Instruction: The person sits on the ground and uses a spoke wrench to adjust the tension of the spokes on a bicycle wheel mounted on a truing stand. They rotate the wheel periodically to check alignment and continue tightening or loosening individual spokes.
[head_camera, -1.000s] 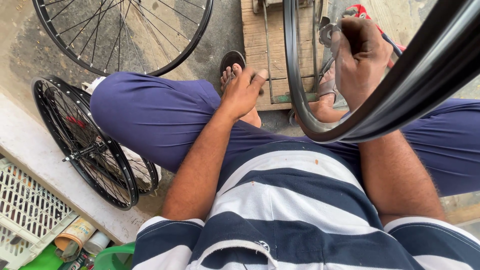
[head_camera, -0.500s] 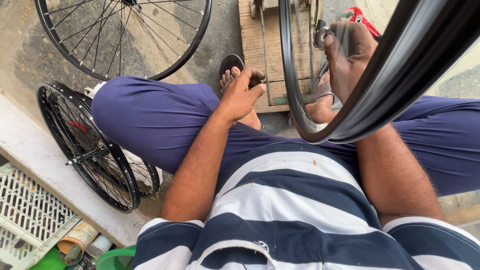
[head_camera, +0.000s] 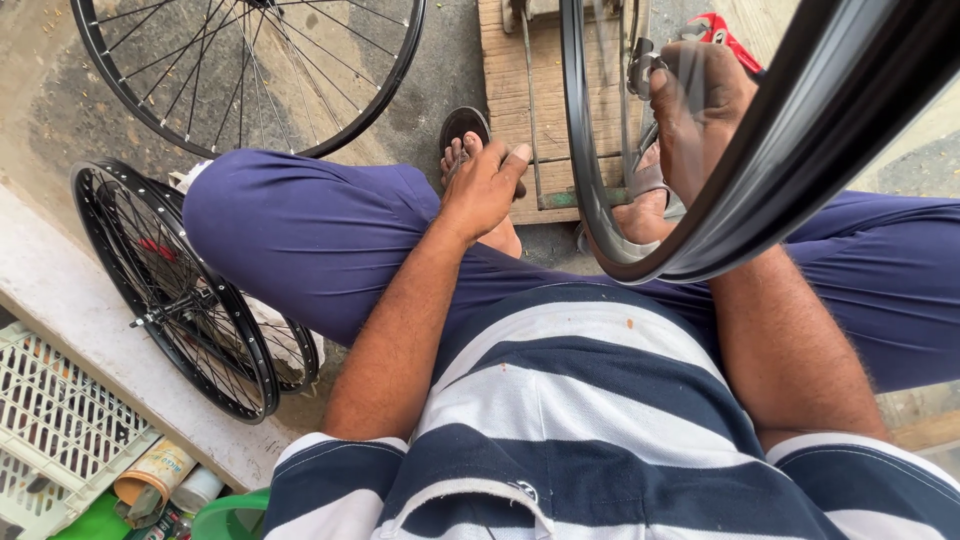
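Rim (head_camera: 600, 215) upright | right hand (head_camera: 695, 110) at hub | tan can (head_camera: 150, 472) bottom-left

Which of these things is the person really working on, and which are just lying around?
In use:
black wheel rim, held upright over the lap
right hand at its hub
left hand, resting by the foot
wooden stand behind the rim

Lying about:
spoked wheel on the floor
wheel leaning by the thigh
white crate
tin can
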